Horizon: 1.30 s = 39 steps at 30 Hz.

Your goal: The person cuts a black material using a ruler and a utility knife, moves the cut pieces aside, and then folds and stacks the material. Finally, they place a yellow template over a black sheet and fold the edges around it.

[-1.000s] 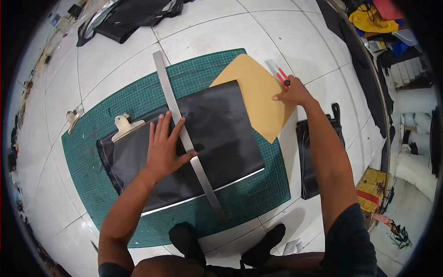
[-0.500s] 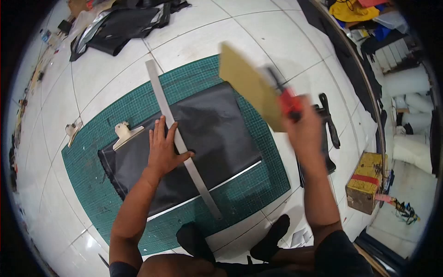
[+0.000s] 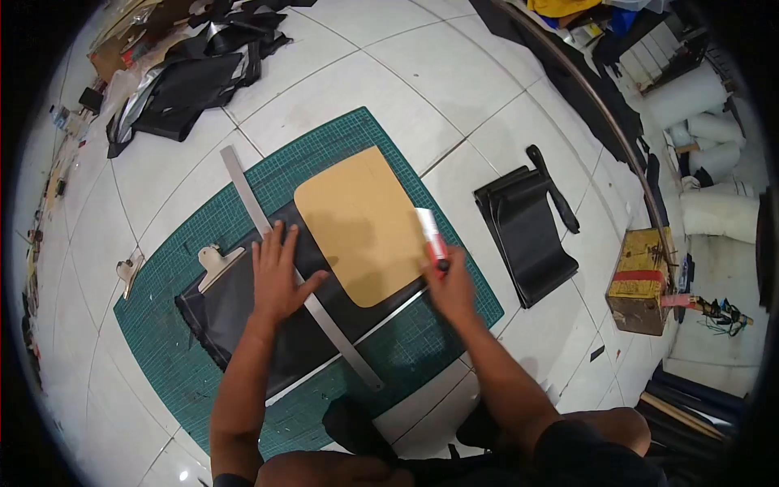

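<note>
I note that the tan card template [image 3: 361, 219], in the air half a second ago, now lies flat on the black sheet [image 3: 235, 312], just right of the left fingertips. The left hand [image 3: 276, 280] is spread flat, gripping nothing, and presses the steel ruler [image 3: 341, 341] (unmoved). The right hand [image 3: 450, 288] is closed around the red utility knife [image 3: 432, 235] at the template's near edge, so I judge the template placed.

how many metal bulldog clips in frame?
2. First clip sits at a corner of the black sheet on the green mat, just beside the left hand. Second clip lies on the floor tiles past the mat's edge. Others may hide in the far clutter.
</note>
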Tool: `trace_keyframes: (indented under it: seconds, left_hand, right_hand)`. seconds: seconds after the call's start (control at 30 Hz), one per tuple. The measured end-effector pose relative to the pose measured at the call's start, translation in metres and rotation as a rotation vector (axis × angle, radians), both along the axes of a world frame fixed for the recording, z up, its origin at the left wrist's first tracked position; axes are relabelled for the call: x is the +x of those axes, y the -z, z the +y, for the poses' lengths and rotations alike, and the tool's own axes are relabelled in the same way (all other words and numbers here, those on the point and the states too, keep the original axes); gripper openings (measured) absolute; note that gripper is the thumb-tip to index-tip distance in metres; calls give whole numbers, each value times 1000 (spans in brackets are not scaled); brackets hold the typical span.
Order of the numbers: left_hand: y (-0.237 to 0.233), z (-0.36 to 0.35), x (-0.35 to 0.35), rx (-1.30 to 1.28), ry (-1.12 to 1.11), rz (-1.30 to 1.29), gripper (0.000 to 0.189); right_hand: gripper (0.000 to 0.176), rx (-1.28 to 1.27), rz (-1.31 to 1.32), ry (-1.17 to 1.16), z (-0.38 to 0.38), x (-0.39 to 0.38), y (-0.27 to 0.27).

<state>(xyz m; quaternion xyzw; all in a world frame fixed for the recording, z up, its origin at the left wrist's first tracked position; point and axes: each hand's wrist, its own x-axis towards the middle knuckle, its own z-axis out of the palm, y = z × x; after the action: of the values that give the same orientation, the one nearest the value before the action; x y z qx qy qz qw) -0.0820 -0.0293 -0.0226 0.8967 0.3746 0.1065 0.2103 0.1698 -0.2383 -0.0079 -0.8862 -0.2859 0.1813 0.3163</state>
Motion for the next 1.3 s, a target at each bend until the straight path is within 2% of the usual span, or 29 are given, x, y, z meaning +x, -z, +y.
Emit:
trace_keyframes:
  seconds: [0.03,0.17,0.23,0.37,0.47,0.53,0.7,0.8,0.9,1.0,1.1,1.2,1.3]
  left_hand:
    - [-1,0,7,69,39,69,91]
    - [18,-8,21,38,44,208,104]
    - [8,-14,18,-13,30,231,104]
    - [3,-24,6,-67,9,239,104]
    - [11,-26,2,-28,16,220,104]
    - [11,-25,3,-25,26,247,106]
    - [3,-22,13,-38,12,308,108]
    - [10,-22,10,4,41,292,109]
    - [12,-20,9,15,58,270,110]
    - [9,-22,11,17,57,272,110]
    - [9,-23,12,45,74,298,113]
    - [17,-22,8,64,85,267,116]
    - [19,-22,9,71,81,292,116]
  right_hand:
    - [40,-80,-80,64,-12,18,4]
    - [36,-167,-338,33,-65,70,32]
    - [39,-210,-365,39,-77,77,36]
    - [47,-147,-710,81,-67,67,31]
    - [46,95,-358,82,-33,46,10]
    - [46,155,-170,-88,-7,28,14]
    - [53,145,-280,-227,45,35,43]
    - [54,-118,63,-270,64,52,29]
    - [54,-145,87,-431,71,70,34]
    - [55,-34,-20,-595,78,83,41]
    - [52,4,-16,-735,83,97,39]
    - [48,-119,100,-776,90,106,25]
    - [45,-105,65,-764,90,103,21]
